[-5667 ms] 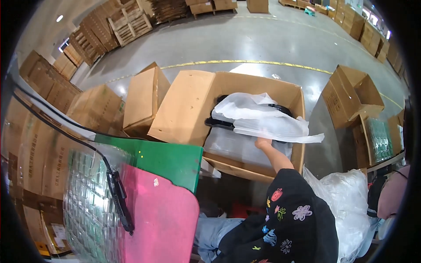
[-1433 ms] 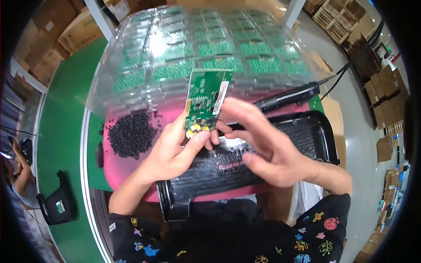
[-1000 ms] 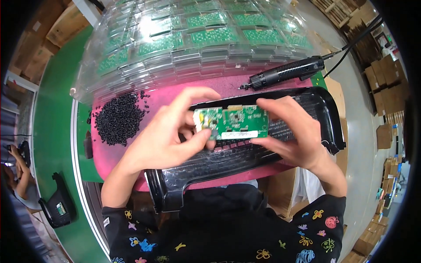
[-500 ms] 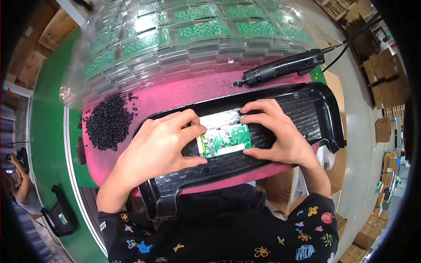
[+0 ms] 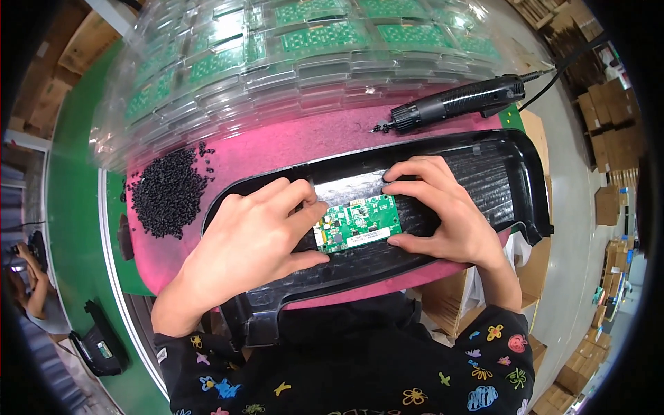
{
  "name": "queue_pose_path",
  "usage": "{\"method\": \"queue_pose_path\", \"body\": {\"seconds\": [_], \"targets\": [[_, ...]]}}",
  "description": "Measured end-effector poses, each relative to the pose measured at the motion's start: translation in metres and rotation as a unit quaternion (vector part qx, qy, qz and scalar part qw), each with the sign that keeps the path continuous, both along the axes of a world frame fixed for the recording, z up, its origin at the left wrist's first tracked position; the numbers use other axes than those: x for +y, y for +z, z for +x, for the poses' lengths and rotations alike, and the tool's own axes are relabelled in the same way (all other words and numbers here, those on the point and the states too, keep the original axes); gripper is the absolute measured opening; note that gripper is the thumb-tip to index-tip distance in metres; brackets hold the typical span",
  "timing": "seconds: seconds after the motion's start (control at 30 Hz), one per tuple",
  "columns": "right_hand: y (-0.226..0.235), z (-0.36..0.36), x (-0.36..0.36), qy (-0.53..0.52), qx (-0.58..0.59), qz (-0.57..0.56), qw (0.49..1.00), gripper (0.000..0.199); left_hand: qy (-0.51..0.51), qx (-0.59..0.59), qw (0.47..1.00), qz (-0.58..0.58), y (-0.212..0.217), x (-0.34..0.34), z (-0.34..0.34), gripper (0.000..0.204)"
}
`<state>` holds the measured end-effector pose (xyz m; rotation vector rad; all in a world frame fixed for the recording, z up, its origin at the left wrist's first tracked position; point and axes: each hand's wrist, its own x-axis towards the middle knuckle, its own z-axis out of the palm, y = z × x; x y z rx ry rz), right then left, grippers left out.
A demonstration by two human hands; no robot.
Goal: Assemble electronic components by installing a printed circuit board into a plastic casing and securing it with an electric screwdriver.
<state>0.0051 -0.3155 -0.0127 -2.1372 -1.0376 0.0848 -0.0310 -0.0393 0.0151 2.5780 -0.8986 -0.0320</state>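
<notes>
Far left of frame: a co-worker's arm (image 5: 31,277), bent; just below and to its right, a second black shell (image 5: 100,349) on a green surface. Next, at mid-left, a heap of small black pieces (image 5: 166,194), screw-like, on a pink mat (image 5: 277,135) that covers part of the table. Left hand (image 5: 252,232), left of centre: grip part-curled, thumb and fingertips on the left end of a green circuit board (image 5: 360,221). Stacked clear trays (image 5: 311,69) of similar boards fill the top. Board at centre, within a long black shell (image 5: 477,180), white label strip along its lower edge; cannot tell whether it touches the shell's floor. Right hand (image 5: 449,214): grip half-open, thumb and fingers bracketing the board's right end. Upper right: black electric screwdriver (image 5: 460,104), lying on the mat, apart from both hands. Far right: brown cartons (image 5: 615,145).
</notes>
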Motion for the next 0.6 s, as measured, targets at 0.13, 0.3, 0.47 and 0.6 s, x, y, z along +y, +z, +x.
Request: {"method": "queue_pose_path", "body": {"seconds": [0.13, 0.3, 0.47, 0.6], "targets": [[0.002, 0.000, 0.002, 0.001, -0.004, -0.006, 1.000, 0.060, -0.001, -0.005, 1.000, 0.012, 0.002, 0.003, 0.000, 0.050], [0.007, -0.002, 0.005, -0.014, 0.011, -0.035, 0.999, 0.064, -0.003, -0.018, 1.000, 0.017, 0.001, 0.008, -0.003, 0.048], [0.035, -0.008, -0.008, -0.254, -0.108, -0.005, 0.961, 0.058, 0.068, -0.077, 0.987, -0.120, 0.009, 0.039, 0.008, 0.024], [0.052, 0.037, -0.060, -0.429, -0.276, -0.148, 0.847, 0.046, 0.229, -0.111, 0.966, -0.053, 0.001, 0.076, 0.019, 0.015]]}}
